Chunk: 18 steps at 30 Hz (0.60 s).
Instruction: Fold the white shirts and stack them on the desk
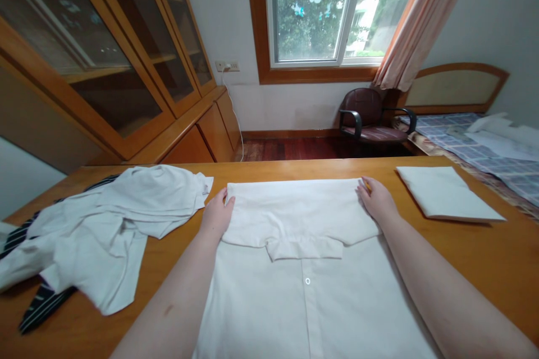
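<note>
A white button-front shirt [261, 297] lies spread on the wooden table in front of me, its far end folded over toward me in a straight edge. The collar [306, 248] points my way, and one round button [307, 281] shows on the placket below it. At the far left corner of the fold, my left hand [216, 214] is closed with thumb and fingers on the fabric. My right hand [377, 200] pinches the opposite far corner. Some fingertips of both hands are hidden.
Rumpled white garments [113, 219] and a dark striped cloth [50, 305] lie on the table's left side. A flat folded white item [450, 193] rests at the right. Beyond the table [295, 167] are a glass-fronted cabinet [168, 106], an armchair [366, 115] and a bed [497, 157].
</note>
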Tool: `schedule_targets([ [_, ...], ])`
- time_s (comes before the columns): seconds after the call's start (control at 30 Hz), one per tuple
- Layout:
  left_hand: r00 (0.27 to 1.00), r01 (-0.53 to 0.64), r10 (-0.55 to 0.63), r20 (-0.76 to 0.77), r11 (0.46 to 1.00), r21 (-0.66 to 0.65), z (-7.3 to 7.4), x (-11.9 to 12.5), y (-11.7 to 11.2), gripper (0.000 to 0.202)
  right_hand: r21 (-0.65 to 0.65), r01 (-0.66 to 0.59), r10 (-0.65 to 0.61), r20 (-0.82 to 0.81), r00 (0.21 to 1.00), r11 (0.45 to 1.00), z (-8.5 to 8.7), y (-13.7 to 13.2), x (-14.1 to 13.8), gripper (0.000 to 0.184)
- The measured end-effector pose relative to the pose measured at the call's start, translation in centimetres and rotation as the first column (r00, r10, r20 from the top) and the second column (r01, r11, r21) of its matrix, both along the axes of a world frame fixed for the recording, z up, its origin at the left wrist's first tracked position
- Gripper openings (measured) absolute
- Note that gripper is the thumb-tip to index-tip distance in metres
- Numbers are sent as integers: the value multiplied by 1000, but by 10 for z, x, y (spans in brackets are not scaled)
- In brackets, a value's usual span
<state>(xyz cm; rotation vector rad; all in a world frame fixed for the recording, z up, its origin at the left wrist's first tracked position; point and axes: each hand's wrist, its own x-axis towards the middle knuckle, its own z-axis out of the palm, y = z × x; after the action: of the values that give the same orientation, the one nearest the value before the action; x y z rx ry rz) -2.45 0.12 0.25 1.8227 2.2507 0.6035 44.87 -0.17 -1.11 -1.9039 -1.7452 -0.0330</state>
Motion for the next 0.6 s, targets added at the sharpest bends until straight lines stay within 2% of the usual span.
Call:
schedule_targets([
  [0.07, 999, -29, 28, 44, 999, 24, 0, -7, 2, 47, -51, -20, 21, 9, 1000, 998, -3, 1, -2, 45],
  [0.13, 999, -42, 42, -1, 999, 15, -2, -14, 2, 45, -85, -43, 45, 32, 998, 995, -6, 3, -1, 43],
  [0.3, 989, 55, -55, -138, 998, 1, -5, -21, 2, 39, -113, -39, 47, 67, 997, 993, -13, 5, 2, 42],
  [0.47, 985, 48, -71, -155, 988, -150, 9, -19, 10, 41, -118, -32, 41, 78, 996, 992, -13, 3, 3, 43],
  [0.53, 989, 64, -91, -120, 976, -207, 15, -20, 15, 39, -124, -46, 55, 72, 996, 991, -13, 3, 3, 44],
  [0.6, 996, 65, -75, -39, 976, -205, 17, -21, 20, 37, -127, -55, 63, 65, 996, 990, -13, 3, 4, 45],
])
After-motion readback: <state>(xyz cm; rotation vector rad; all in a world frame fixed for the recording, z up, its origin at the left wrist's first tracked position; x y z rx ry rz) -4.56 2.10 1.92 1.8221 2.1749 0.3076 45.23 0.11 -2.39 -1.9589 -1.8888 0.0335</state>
